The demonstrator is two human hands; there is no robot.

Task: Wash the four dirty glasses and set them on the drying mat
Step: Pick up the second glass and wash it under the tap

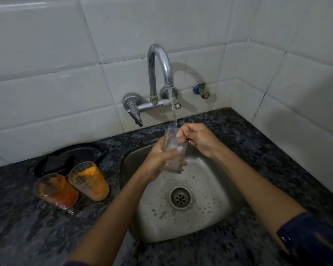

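A clear glass (173, 150) is gripped by the left hand (158, 160) under running water (173, 112); the right hand (198, 137) fingers (181, 132) are curled at its rim, inside the mouth.

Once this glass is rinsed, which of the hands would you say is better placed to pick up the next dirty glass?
Left, probably. The two orange-stained glasses stand on the counter left of the sink, on the left hand's side, though it grips the clear glass now. The right hand would have to cross over.

Single head view; looks forward and down, close over sink (209, 217); tiled wall (46, 83) behind.
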